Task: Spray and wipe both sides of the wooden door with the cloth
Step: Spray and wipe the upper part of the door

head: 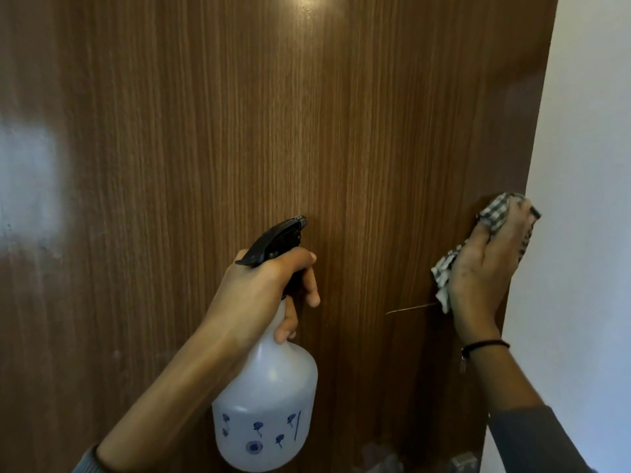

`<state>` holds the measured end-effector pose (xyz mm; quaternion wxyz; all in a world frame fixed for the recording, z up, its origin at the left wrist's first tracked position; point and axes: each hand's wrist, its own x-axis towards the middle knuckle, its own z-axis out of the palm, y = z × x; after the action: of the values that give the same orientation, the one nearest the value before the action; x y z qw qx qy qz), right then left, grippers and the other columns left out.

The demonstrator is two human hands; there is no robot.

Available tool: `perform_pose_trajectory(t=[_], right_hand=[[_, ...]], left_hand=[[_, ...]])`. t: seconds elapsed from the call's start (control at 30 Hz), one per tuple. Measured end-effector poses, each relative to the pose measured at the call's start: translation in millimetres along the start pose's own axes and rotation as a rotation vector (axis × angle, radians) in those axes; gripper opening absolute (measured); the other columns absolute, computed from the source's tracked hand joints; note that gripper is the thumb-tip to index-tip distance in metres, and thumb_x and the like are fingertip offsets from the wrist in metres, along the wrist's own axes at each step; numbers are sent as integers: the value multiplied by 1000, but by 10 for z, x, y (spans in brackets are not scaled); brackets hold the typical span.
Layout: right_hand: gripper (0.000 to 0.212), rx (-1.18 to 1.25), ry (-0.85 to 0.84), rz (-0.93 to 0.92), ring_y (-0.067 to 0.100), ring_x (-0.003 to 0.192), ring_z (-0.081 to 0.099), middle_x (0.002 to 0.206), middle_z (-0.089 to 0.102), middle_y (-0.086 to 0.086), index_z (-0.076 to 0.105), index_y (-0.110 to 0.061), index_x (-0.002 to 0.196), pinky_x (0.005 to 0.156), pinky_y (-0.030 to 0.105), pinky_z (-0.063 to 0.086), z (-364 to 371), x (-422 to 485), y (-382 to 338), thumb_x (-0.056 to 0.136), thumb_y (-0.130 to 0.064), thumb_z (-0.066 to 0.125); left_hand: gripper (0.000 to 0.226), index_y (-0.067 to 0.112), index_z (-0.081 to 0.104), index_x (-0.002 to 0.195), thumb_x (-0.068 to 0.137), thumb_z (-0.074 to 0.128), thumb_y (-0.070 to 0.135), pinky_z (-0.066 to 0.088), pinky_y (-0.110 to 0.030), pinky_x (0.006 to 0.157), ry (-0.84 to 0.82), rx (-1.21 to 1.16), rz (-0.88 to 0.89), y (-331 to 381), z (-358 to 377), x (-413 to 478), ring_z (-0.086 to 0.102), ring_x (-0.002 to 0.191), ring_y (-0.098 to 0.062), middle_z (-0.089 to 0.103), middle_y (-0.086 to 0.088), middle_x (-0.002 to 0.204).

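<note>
The brown wooden door fills most of the view, its grain running up and down. My left hand grips the neck of a white spray bottle with a black trigger head, its nozzle close to the door's middle. My right hand presses a grey-and-white checked cloth flat against the door near its right edge, fingers spread over the cloth. A loose thread hangs from the cloth to the left.
A white wall stands right beside the door's right edge, touching my right hand's side. A pale glare patch lies on the door at the left, and a light reflects at the top.
</note>
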<state>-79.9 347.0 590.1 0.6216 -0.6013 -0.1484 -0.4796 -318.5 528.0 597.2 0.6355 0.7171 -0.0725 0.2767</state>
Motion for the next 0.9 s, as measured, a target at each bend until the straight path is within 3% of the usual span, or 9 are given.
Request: perform_pose_trajectory(t=[0.13, 0.3, 0.43, 0.53, 0.63, 0.77, 0.83, 0.9], right_hand=[[56, -19, -39, -57, 16, 156, 8, 169, 14, 0, 21, -23, 159, 127, 38, 9, -27, 86, 75, 105, -31, 33], [52, 1, -63, -82, 12, 155, 13, 169, 15, -2, 18, -36, 155, 127, 40, 16, -141, -205, 301, 107, -29, 36], [57, -8, 26, 106, 14, 155, 15, 168, 18, -2, 18, -22, 161, 127, 44, 16, -210, -592, 454, 107, -33, 32], [56, 26, 16, 190, 13, 156, 8, 170, 11, -1, 14, -24, 161, 127, 43, 12, -128, -833, 238, 108, -33, 30], [55, -17, -112, -71, 17, 157, 4, 170, 7, 1, 12, -28, 159, 127, 45, 12, -31, -1246, -55, 108, -28, 33], [58, -98, -396, -431, 29, 157, 5, 169, 12, 7, 22, -16, 158, 126, 47, 12, -109, -1688, 83, 103, -16, 39], [61, -106, -455, -475, 29, 157, 7, 169, 11, 5, 22, -18, 158, 126, 49, 12, -229, -1701, 288, 100, -14, 40], [65, -80, -406, -330, 26, 157, 6, 170, 9, 1, 20, -23, 158, 125, 49, 11, -330, -1645, 490, 98, -11, 43]], left_hand=[[34, 3, 64, 75, 91, 62, 32, 42, -25, 43, 6, 8, -9, -17, -2, 0, 39, 30, -16, 67, -20, 78], [34, 2, 64, 76, 89, 66, 33, 43, -26, 43, 24, 20, -13, -29, 11, -13, 39, 31, -17, 68, -19, 78], [32, 0, 62, 78, 97, 56, 25, 43, -27, 43, 61, 36, -27, -28, 60, -26, 38, 31, -17, 68, -19, 79], [31, 1, 62, 77, 98, 54, 24, 43, -25, 44, 64, 48, -26, -14, 88, -31, 38, 31, -17, 68, -17, 77], [31, 1, 60, 77, 98, 54, 23, 43, -26, 44, 60, 60, -34, -10, 95, -34, 37, 31, -17, 67, -18, 78], [31, 2, 61, 78, 98, 55, 24, 42, -27, 45, 72, 94, -46, -12, 120, -52, 37, 32, -17, 67, -17, 78], [30, 3, 61, 78, 98, 55, 24, 41, -27, 45, 72, 103, -46, -26, 122, -58, 38, 32, -16, 66, -16, 78], [30, 5, 61, 78, 99, 54, 25, 42, -25, 44, 62, 100, -49, -57, 114, -85, 38, 32, -15, 65, -15, 77]])
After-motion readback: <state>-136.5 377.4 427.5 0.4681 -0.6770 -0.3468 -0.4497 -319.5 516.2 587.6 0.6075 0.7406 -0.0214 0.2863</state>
